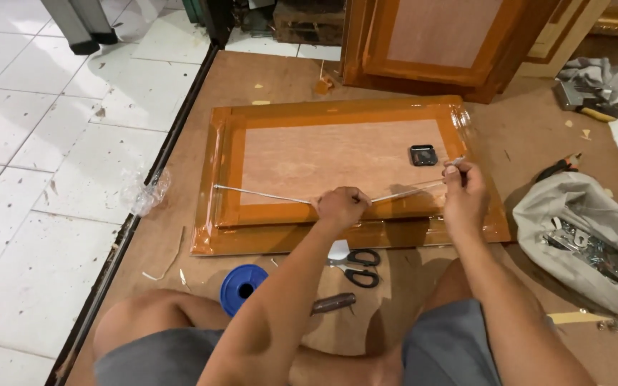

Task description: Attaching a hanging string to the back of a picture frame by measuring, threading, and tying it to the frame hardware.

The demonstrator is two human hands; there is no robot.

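both hands pinch a thin white cord (pixel 266 194) stretched across the back of a large rectangular wooden picture frame (pixel 345 166) with glossy orange-brown edging. left hand (pixel 340 207) is closed into a fist over the cord near the frame's lower middle. right hand (pixel 463 191) has its fingers shut on the cord's other end near the frame's right side, with a short white tip showing above the fingers. the cord runs from the frame's left inner edge to the left hand, then up to the right hand.

the frame lies flat on a brown board floor covering (pixel 273 78), its pale plywood backing facing up. a small black square clip (pixel 423 154) sits on the backing near the right hand.

a grey cloth bag (pixel 574 207) lies open to the right, holding a heap of small metal hardware (pixel 586 246).

in front of the knees lie black-handled scissors (pixel 357 264), a blue spool (pixel 242 287) and a dark handled tool (pixel 333 304). another wooden frame (pixel 438 43) leans upright beyond. white floor tiles (pixel 30 143) lie to the left.
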